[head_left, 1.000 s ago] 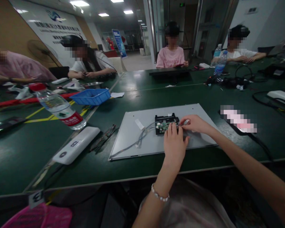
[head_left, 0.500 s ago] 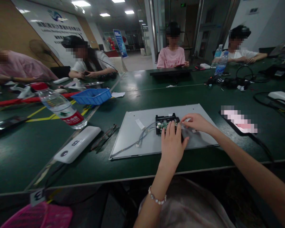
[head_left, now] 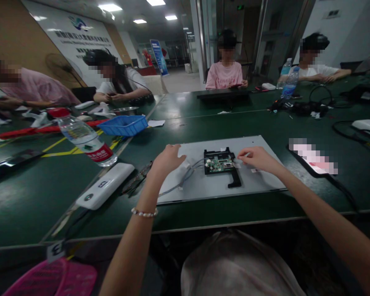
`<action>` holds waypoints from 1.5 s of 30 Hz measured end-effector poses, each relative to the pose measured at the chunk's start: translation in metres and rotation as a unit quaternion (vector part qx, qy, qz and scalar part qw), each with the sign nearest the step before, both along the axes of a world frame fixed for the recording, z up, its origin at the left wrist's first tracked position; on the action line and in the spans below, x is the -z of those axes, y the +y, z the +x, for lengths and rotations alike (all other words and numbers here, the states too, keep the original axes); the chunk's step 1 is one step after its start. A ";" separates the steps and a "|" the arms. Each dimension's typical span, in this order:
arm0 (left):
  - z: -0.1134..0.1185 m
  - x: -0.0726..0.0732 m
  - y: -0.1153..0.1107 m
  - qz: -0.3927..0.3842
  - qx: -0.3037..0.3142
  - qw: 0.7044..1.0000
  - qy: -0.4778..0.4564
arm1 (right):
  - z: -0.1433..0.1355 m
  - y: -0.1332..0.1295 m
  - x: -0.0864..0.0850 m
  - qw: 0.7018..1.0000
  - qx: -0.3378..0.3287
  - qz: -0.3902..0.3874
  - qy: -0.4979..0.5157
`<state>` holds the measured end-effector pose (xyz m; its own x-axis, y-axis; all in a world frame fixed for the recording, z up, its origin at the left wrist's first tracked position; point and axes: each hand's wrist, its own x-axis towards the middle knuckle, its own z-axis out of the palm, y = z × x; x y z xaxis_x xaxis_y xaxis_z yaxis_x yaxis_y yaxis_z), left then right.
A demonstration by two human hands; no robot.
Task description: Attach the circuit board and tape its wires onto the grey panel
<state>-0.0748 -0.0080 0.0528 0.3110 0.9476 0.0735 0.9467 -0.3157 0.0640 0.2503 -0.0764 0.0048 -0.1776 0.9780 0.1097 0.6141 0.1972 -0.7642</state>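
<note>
A green circuit board [head_left: 218, 164] in a black frame [head_left: 235, 179] lies on a flat grey panel [head_left: 197, 191] on the table. Bluish cables [head_left: 185, 179] run from the board's left side across the panel. Over the panel's left part is my left hand [head_left: 169, 161], its fingers apart and nothing in them. My right hand [head_left: 257, 159] is closed in a pinch just right of the board; something small and pale shows at its fingertips, too small to name.
Left of the panel are glasses [head_left: 137, 181], a white power bank [head_left: 105, 187], a water bottle [head_left: 88, 139] and a blue basket [head_left: 123, 125]. A phone [head_left: 311, 158] with a cable lies at the right. Several people sit around the table.
My left hand has moved left, off the circuit board, uncovering the board and the lower arm of the black frame. My right hand remains beside the board, pinched.
</note>
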 end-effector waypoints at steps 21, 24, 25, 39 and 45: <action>-0.031 0.035 0.027 -0.065 0.023 0.986 -0.152 | 0.001 -0.001 0.001 0.997 -0.015 0.019 -0.079; -0.031 0.030 0.024 -0.093 0.029 0.974 -0.206 | 0.001 0.000 0.004 0.996 -0.019 0.028 -0.088; -0.031 0.026 0.022 -0.108 0.029 0.965 -0.237 | 0.001 0.001 0.004 0.995 -0.019 0.030 -0.090; -0.025 0.014 0.004 -0.284 0.044 0.897 -0.336 | -0.001 -0.003 -0.011 0.992 -0.008 0.081 -0.092; -0.026 0.016 0.004 -0.252 0.021 0.921 -0.296 | -0.047 -0.042 -0.027 0.979 -0.042 0.145 -0.137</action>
